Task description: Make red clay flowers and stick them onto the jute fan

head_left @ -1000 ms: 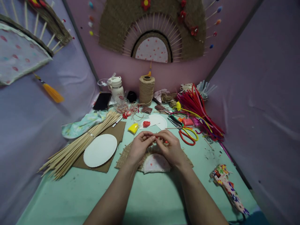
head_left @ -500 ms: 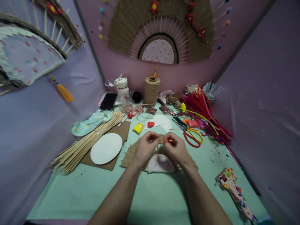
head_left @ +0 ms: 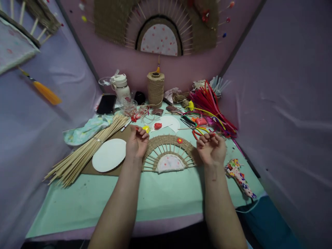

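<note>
The half-round fan piece [head_left: 168, 152] lies flat on the mint surface [head_left: 166, 197], in the middle, between both hands. What looks done on it: the dotted fabric centre [head_left: 167, 163], the stick spokes, and an inner and an outer jute band woven round. One small red flower [head_left: 179, 140] w/ a yellow middle sits on the outer band, a bit right of the top. The rest of the band is bare. The bigger fan on the wall [head_left: 155, 31] carries flowers and coloured beads on its stick ends, so I judge the decorating is only at its start.

L hand [head_left: 137, 142] is at the left edge of the piece, grip curled closed. R hand [head_left: 211, 149] is just off the right edge, grip also curled in. If sth tiny is inside either one, I cannot tell. Neither touches the flower.

Materials near: yellow clay [head_left: 146, 128] and red clay [head_left: 157, 126] behind the piece, scissors [head_left: 199, 132], glue gun [head_left: 240, 178] on the R side, skewer bundle [head_left: 85, 152] and white disc [head_left: 109, 159] on the L side.
</note>
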A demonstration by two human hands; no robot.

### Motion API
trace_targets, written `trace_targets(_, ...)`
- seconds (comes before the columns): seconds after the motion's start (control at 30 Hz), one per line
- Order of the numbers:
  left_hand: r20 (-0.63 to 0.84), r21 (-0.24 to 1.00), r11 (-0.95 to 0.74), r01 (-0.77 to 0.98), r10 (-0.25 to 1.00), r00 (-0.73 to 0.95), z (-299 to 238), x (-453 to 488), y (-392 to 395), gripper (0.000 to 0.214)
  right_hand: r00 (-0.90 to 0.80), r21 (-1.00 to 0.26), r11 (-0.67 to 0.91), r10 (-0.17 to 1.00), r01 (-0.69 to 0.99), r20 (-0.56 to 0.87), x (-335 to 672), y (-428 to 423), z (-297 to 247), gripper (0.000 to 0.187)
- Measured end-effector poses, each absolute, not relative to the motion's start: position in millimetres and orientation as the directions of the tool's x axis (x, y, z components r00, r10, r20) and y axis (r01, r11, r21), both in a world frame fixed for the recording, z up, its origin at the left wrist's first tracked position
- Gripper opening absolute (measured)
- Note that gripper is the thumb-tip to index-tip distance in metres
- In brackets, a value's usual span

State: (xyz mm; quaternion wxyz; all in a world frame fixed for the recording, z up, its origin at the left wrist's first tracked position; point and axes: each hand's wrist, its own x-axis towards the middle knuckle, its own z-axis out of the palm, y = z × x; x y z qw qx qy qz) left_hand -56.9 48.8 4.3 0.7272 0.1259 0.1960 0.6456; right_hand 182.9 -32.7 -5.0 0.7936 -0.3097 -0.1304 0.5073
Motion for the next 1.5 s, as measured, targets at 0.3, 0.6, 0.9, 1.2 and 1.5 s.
trace_targets(0.3,-0.104,0.569,0.113,-0.814,0.992,0.065,3,-66,22,0.06,0.377,-0.648,0.201,0.915,-0.735,-0.144,166,-33,-20,0.027)
trace_targets(0.6,-0.169,0.638,0.14,-0.757,0.985,0.039,-17,-70,19,0.017,0.384,-0.779,0.175,0.919,-0.602,-0.09,162,-25,6,0.026)
trace_targets(0.9,-0.257,0.583,0.222,-0.782,0.963,0.082,-16,-73,14,0.01,0.358,-0.954,0.14,0.933,-0.265,0.037,155,0,13,0.028)
trace_targets(1.2,-0.217,0.503,0.239,-0.831,0.965,0.147,-17,-72,13,0.025,0.207,-0.965,0.109,0.965,0.239,0.161,122,85,-12,0.022)
trace_targets(1.5,-0.258,0.348,0.298,-0.889,0.942,0.214,-15,-71,11,0.024,0.076,-0.704,0.097,0.975,0.704,0.21,103,120,-46,0.009)
